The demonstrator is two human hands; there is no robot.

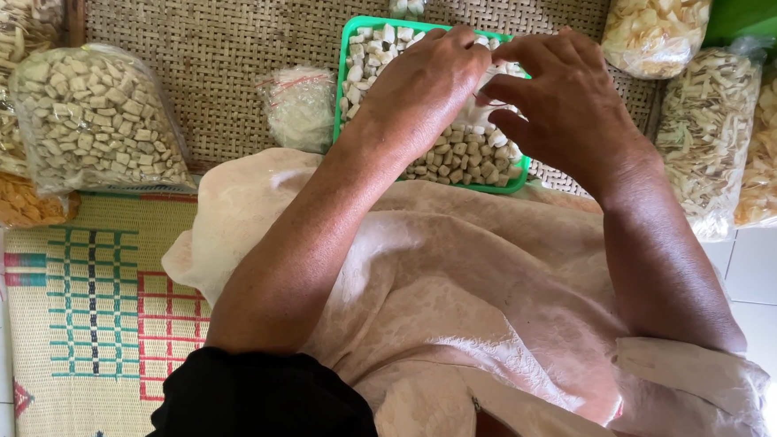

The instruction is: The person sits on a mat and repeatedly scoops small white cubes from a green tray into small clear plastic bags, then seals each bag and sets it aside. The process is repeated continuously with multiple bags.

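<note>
Head view: both hands over green tray [348, 83] of pale snack cubes [463, 156].
Left hand [427, 79] fingers curled, right hand [559, 94] fingers pinching a small clear bag [500, 81] between them.

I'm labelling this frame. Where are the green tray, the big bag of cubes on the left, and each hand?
Green tray [352, 30], head view: left rim.
Bag of cubes [92, 119], head view: middle of bag.
Left hand [427, 74], head view: back of hand.
Right hand [559, 94], head view: back of hand.

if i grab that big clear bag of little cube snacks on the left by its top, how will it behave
The clear bag of cubes would probably sag and shift, since its thin plastic bulges around loose pieces. It looks fairly light for its bulk, as the pieces seem dry and puffy. The glossy film may be slippery, and squeezing could crush pieces.
</note>
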